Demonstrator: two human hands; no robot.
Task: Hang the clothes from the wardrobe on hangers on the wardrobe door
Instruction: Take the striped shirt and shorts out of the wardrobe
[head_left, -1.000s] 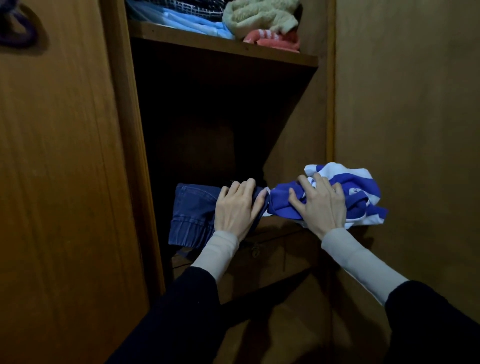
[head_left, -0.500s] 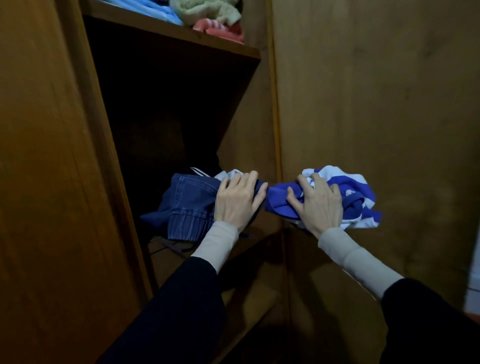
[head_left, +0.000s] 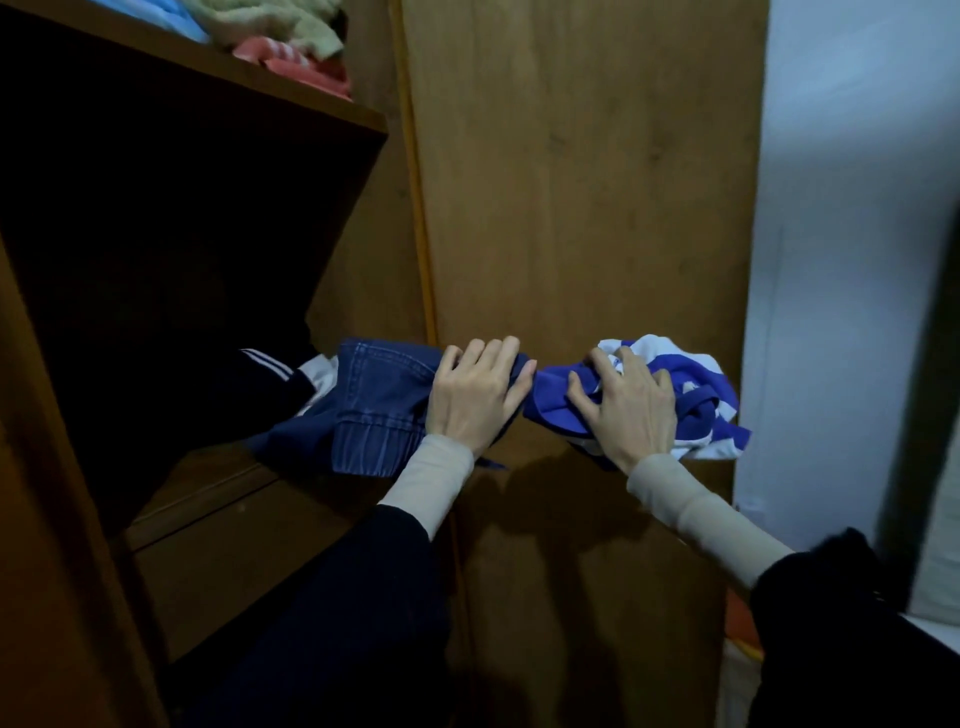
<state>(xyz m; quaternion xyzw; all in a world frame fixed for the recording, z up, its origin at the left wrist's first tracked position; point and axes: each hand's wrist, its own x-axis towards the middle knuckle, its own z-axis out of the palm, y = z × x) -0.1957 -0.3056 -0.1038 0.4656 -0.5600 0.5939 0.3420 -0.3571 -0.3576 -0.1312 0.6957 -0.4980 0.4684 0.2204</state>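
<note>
A folded pair of dark blue jeans (head_left: 374, 405) hangs half out of the wardrobe's lower shelf, and my left hand (head_left: 475, 397) grips its right end with fingers curled over the top. My right hand (head_left: 628, 410) clutches a crumpled blue-and-white striped garment (head_left: 691, 395) in front of the open wooden wardrobe door (head_left: 582, 197). A dark garment with white stripes (head_left: 260, 379) lies behind the jeans inside the dark compartment. No hanger is in view.
The upper shelf (head_left: 291, 98) carries folded clothes: a pink item (head_left: 301, 62), a beige one and a light blue one. A drawer front (head_left: 249, 545) sits below the lower shelf. A pale wall (head_left: 841, 260) stands right of the door.
Both hands have drawn the jeans and the striped garment out of the shelf and to the right, now in front of the door. My view has swung right, showing the wall.
</note>
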